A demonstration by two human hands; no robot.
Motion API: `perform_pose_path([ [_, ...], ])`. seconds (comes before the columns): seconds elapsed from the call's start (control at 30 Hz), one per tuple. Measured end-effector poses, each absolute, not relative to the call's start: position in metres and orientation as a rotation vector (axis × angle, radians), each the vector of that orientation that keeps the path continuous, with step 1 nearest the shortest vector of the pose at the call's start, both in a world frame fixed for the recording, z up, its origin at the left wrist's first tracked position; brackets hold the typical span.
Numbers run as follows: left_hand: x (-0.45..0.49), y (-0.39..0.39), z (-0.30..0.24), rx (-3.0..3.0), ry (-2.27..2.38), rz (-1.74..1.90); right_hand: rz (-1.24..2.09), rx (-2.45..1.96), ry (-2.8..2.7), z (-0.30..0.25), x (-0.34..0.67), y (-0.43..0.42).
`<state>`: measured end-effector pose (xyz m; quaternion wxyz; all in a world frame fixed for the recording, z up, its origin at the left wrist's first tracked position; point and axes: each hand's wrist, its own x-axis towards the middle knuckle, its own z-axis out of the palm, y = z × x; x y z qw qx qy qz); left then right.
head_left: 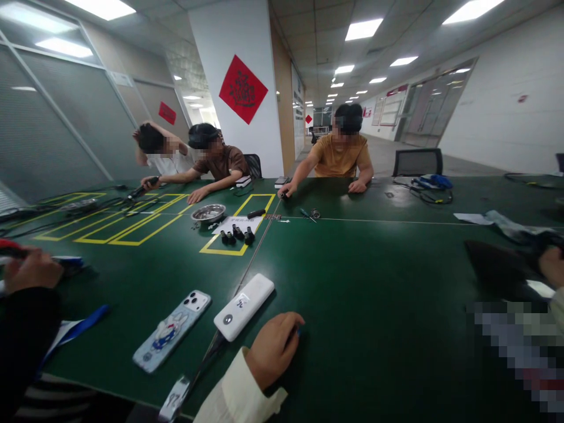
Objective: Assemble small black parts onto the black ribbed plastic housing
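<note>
My left hand (274, 348), in a cream sleeve, rests on the green table with its fingers curled together. A tiny blue bit shows at its fingertips; what it is I cannot make out. Just left of this hand lies a white power bank (244, 306) with a dark cable at its near end. Further left is a phone (173, 330) in a light blue case with a cartoon figure. My right hand (553, 265) is cut off by the right edge. Its bent fingers are against a dark object (497, 267), whose kind is unclear.
Several black-and-metal fittings (238, 235) stand by a metal bowl (208, 213) and a white sheet (231, 225). A co-worker's hand (33, 270) is at the left. Across the table (374, 282), another person's hand (288, 189) holds a dark part. Blue-and-black cables (434, 183) lie far right.
</note>
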<state>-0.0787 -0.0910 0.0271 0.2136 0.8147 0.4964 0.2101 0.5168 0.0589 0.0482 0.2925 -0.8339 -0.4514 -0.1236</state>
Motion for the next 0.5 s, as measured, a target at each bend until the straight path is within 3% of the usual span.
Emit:
perform_pose_path([
  [0.1,-0.078,-0.09,0.033,2.282,1.396,0.52,-0.185,-2.197,-1.145,0.069,0.45,0.059],
  [0.27,-0.081,-0.089,0.043,2.296,1.471,0.447,0.153,-1.788,-1.494,0.068,0.324,0.066],
  [0.5,-0.085,-0.093,0.045,2.419,1.426,0.73,0.694,-1.179,-1.972,0.051,0.185,0.035],
])
